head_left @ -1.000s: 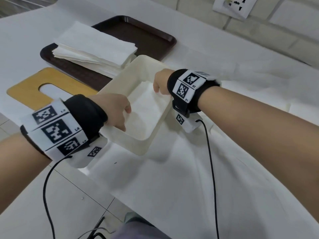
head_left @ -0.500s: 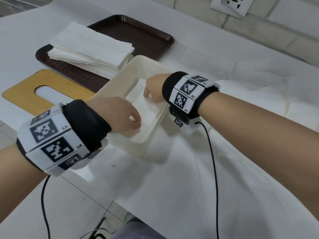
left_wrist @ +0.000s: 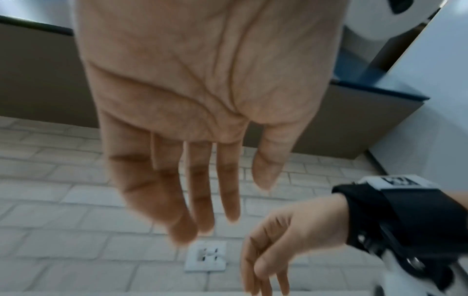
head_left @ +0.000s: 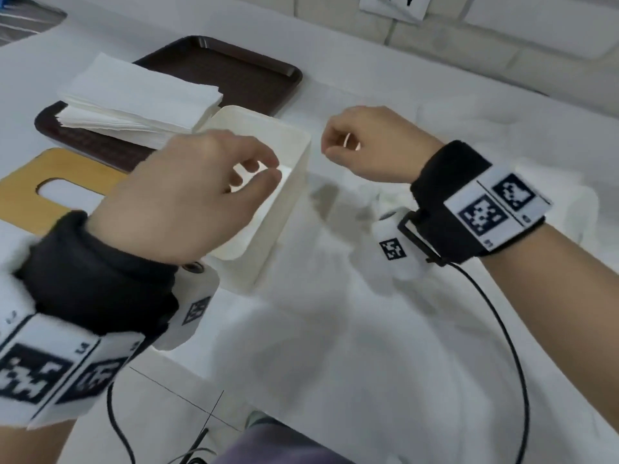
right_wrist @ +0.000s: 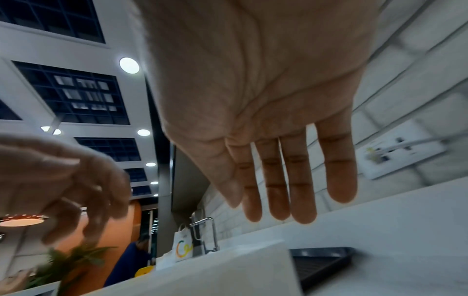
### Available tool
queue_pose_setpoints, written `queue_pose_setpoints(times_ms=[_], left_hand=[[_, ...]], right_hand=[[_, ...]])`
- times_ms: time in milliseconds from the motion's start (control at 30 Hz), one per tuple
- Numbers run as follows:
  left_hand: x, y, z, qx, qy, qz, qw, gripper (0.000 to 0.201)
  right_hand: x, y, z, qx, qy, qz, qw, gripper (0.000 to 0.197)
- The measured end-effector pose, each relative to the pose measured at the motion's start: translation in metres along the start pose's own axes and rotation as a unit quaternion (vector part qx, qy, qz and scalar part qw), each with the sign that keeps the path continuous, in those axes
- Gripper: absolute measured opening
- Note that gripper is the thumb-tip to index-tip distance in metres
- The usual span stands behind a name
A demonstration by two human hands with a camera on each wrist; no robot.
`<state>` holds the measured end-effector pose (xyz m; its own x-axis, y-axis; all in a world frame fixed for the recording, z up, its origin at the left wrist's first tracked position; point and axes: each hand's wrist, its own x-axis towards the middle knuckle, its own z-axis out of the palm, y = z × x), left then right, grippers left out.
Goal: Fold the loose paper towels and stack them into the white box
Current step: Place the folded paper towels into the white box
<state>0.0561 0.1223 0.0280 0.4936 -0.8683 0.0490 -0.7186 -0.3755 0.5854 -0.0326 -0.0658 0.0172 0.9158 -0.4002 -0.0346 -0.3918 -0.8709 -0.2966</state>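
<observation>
At your 9 o'clock a yellow board (head_left: 57, 177) lies on the table (head_left: 368, 329); at 11 the brown tray (head_left: 234, 72) carries stacked paper towels (head_left: 134, 102). Your left hand (head_left: 187, 192), fingers loose and empty, hangs over the white box (head_left: 288, 182), blocking its inside. Right hand (head_left: 365, 145) beside the box, relaxed, holding nothing.
</observation>
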Motion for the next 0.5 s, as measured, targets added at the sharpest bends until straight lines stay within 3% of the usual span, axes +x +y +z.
queue_pose_setpoints(times_ms=[67,133,267,367,500], left_hand=[[-0.007,0.022,0.012,-0.024,0.049,0.054,0.997,0.018],[-0.010,0.041,0.032,-0.028,0.040,0.093,0.994,0.022],[-0.003,0.064,0.084,-0.005,-0.035,0.109,0.993,0.025],[0.010,0.070,0.118,0.058,-0.109,0.085,0.989,0.027],[0.026,0.073,0.146,0.129,-0.170,0.065,0.975,0.034]], right_hand=[[-0.029,0.023,0.002,-0.001,-0.010,0.042,0.999,0.014],[-0.056,0.047,0.009,-0.015,-0.038,0.093,0.995,0.015],[-0.102,0.083,0.032,-0.083,-0.131,0.177,0.972,0.031],[-0.122,0.090,0.050,-0.124,-0.206,0.191,0.952,0.050],[-0.126,0.091,0.061,-0.153,-0.139,0.149,0.967,0.026]])
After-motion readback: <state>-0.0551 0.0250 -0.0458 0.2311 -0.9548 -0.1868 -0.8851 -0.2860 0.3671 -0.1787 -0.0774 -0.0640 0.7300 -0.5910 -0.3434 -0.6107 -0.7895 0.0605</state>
